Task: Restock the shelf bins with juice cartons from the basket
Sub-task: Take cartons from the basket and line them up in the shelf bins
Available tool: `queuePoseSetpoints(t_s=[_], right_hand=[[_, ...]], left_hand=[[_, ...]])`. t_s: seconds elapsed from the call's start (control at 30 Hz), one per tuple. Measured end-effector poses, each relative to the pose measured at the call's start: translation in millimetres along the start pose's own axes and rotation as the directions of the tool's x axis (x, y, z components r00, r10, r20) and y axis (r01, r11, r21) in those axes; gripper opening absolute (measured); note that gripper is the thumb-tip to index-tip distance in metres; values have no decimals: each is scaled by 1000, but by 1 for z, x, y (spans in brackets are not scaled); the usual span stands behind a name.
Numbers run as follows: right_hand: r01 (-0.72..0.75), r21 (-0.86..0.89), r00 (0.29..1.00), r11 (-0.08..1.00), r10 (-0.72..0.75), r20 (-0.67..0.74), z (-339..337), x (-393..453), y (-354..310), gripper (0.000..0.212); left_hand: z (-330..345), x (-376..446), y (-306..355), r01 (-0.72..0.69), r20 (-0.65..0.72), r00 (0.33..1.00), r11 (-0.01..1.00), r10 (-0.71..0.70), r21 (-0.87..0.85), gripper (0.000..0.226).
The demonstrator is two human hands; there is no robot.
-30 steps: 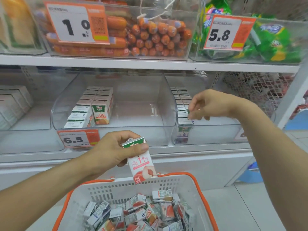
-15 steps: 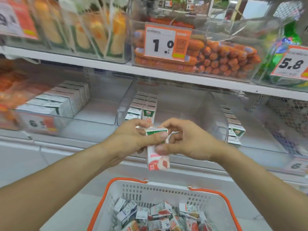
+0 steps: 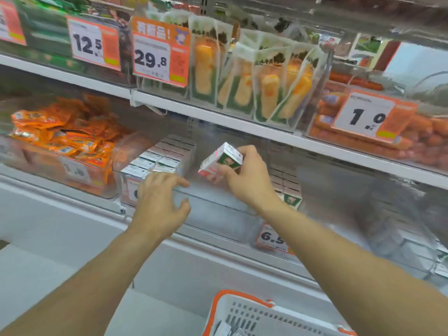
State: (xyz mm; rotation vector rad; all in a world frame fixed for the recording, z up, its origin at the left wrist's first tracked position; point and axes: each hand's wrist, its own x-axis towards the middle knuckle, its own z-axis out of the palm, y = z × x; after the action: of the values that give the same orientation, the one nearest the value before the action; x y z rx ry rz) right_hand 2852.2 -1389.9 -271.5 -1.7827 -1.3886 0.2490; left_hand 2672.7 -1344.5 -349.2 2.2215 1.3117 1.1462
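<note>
Over the clear bin [image 3: 213, 190] on the middle shelf, the right hand [image 3: 247, 180] pinched a small juice carton [image 3: 221, 160] by its green top, tilted, fingers curled round the end. At nine o'clock from it, the left hand [image 3: 160, 202] hung with fingers loosely spread, holding nothing, fingertips touching the bin's front lip. The carton looked light and stiff: a coated card box with sharp edges and a glossy, probably slick skin, best taken across its flat faces, not squeezed hard. A packed row of cartons [image 3: 157, 161] stood at ten o'clock inside the see-through plastic. At six o'clock sat the white basket [image 3: 257, 314], slotted, orange-rimmed.
</note>
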Motion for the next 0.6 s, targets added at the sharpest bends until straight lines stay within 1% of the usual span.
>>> queuePoseSetpoints(t_s=[0.03,0.1,0.13,0.23,0.3,0.47,0.6], right_hand=[[-34,-54,999,998,34,-8,14,19,3,41],[-111,-164,994,980,113,3,39,58,13,42],[-139,-212,989,967,146,15,51,76,20,44],[-175,-292,984,940,180,-8,82,120,40,48],[-180,-330,982,927,186,-15,99,139,53,48],[-156,-406,987,900,155,-37,134,172,72,49],[-178,-324,984,929,159,-86,152,178,78,57]], left_hand=[[4,-1,-6,-5,21,1000,1000,4,27,34],[12,-2,-15,-55,4,999,997,55,55,28],[15,-1,-17,-81,-10,997,995,82,58,29],[16,4,-22,-91,-62,994,994,95,55,33],[17,3,-23,-100,-68,992,994,102,33,33],[22,3,-32,-147,-53,987,989,149,24,34],[23,7,-37,-177,-55,982,984,179,36,34]])
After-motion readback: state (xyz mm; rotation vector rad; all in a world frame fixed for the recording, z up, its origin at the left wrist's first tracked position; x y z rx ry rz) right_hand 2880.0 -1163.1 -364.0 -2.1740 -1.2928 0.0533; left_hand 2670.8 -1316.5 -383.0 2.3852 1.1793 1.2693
